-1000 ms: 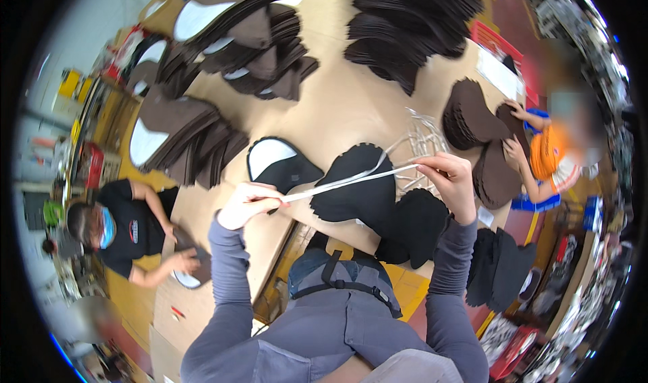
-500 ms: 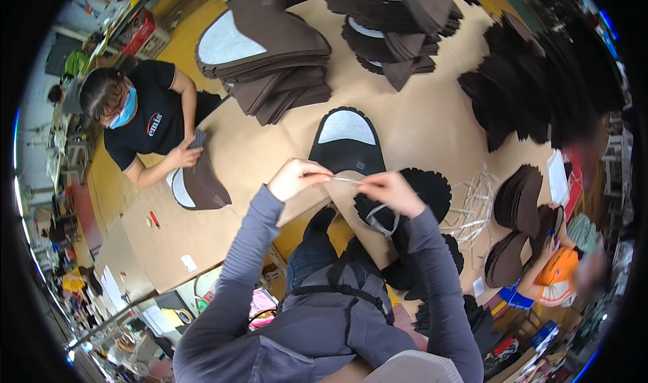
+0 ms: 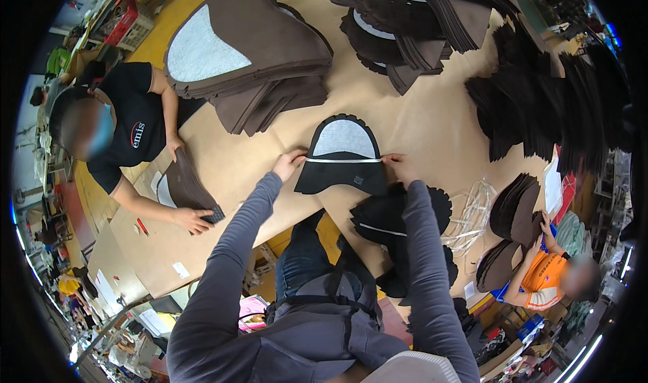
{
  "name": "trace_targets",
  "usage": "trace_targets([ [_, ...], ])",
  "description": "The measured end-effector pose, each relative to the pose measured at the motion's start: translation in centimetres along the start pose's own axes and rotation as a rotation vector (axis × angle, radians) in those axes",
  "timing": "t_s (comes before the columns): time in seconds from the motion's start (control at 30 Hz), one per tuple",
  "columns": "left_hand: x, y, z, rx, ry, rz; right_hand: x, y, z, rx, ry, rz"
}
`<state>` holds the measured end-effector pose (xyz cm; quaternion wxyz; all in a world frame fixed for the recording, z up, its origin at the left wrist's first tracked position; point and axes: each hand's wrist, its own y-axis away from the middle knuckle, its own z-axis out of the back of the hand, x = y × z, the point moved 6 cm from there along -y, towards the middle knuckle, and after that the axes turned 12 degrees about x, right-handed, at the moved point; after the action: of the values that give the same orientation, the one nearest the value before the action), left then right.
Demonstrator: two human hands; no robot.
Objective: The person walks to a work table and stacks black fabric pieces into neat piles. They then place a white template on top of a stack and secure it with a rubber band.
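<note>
A thin white strip (image 3: 343,159) is stretched straight between my two hands. It runs across a black curved material piece (image 3: 332,179), just below the whitish patch (image 3: 343,137) on it. My left hand (image 3: 291,164) pinches the strip's left end beside the piece's edge. At the opposite edge, my right hand (image 3: 403,169) pinches the other end. The piece lies flat on the brown-covered table, its scalloped edge facing away from me. Near my right forearm, a pile of black pieces (image 3: 378,214) carries another white strip, partly hidden by the arm.
Loose white strips (image 3: 467,215) lie tangled at the right. Stacks of brown pieces (image 3: 270,45) and black pieces (image 3: 499,113) stand across the far side. A co-worker (image 3: 138,130) at the left handles a brown stack (image 3: 185,184); another person (image 3: 543,275) in orange works at the right.
My hands have spread apart, drawing the strip out across the black piece. The left co-worker's hands have moved apart along their stack. The view has shifted a little.
</note>
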<state>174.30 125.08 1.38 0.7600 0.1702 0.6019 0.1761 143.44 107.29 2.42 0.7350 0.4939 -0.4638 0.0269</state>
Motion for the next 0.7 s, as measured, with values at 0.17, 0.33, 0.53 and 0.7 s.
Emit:
trace_targets([
  [0.17,0.4,-1.3,-0.2,-0.011,-0.155,0.083,-1.7,-0.5,-2.5,-0.06,-0.219,-0.153],
  [0.33,4.0,-3.5,-0.6,0.177,0.138,0.309,1.4,0.9,-3.5,0.131,-0.24,-0.271],
  [0.53,1.4,-1.8,-1.4,0.177,0.225,0.377,-2.0,-0.2,-4.7,0.283,-0.378,-0.214],
  [0.7,1.0,-1.5,-2.6,0.068,0.278,0.207,-2.2,-1.1,-2.9,0.308,-0.358,0.003],
])
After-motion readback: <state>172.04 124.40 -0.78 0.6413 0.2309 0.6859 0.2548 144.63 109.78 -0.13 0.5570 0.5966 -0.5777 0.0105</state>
